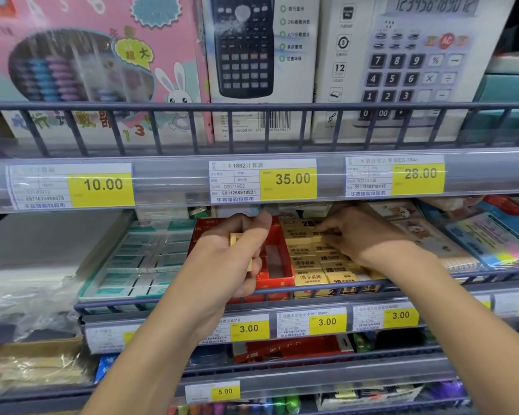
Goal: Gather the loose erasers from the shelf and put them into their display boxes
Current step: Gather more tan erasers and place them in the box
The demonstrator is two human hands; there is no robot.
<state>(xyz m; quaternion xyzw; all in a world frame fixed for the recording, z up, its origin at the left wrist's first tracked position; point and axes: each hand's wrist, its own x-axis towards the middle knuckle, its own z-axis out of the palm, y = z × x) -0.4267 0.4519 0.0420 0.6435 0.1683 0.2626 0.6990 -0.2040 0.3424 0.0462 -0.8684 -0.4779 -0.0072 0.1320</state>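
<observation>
My left hand (237, 253) is curled round a small stack of yellow erasers (235, 238), held over the left part of a red display box (277, 265) on the middle shelf. The box's right part looks hollow. To its right lies a yellow display box (318, 278) packed with rows of yellow 2B erasers. My right hand (357, 232) reaches over that box, its fingertips pinching one yellow eraser (322, 233) in the upper rows.
A teal tray of green-and-white erasers (138, 265) sits left of the red box. The wire shelf rail (312, 290) runs in front of the boxes. Above are calculator boxes (252, 55) and price tags; notebooks (432, 235) lie to the right.
</observation>
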